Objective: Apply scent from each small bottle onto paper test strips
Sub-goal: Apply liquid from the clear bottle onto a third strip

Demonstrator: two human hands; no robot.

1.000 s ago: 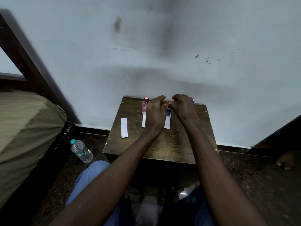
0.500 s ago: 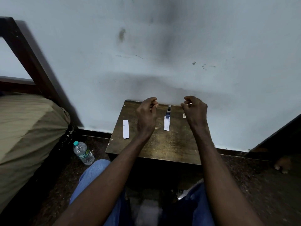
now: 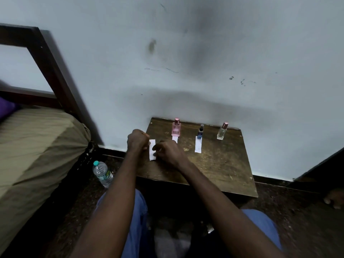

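Pink bottle (image 3: 176, 128), blue bottle (image 3: 200, 132), clear bottle (image 3: 222, 131) stand upright; white strips (image 3: 198, 147) lie flat.

single head-worn camera
faces forward and down, close above a dark wooden table (image 3: 223, 164) at a pale wall (image 3: 260, 43).

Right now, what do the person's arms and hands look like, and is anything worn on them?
The left forearm and right forearm are bare; no sleeve is in view. The left hand and right hand wear no gloves. I see no watch, bracelet or ring, though the picture is dim. Blue jeans cover the legs.
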